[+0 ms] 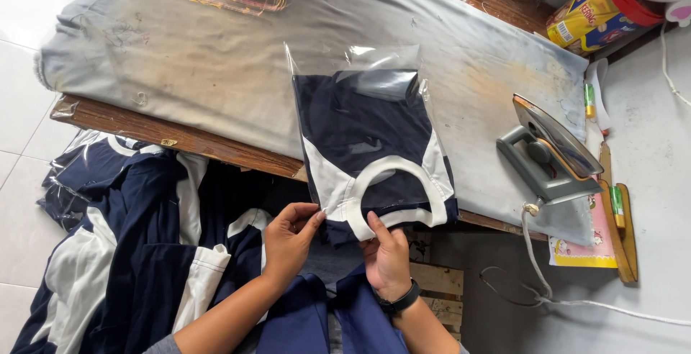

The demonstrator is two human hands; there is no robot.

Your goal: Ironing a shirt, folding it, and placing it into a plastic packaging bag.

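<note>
The folded navy shirt [371, 149] (in a clear bag) overhangs the bench's [216, 66] near edge; both hands' fingers [315, 217] pinch its collar end, left hand [288, 242], right hand [387, 253].

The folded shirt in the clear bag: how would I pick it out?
Find the grey padded ironing table. At its near edge lies the folded shirt, navy with a white collar, held by both hands. Unlike the loose shirts heaped below left, it sits in a clear bag.
</note>
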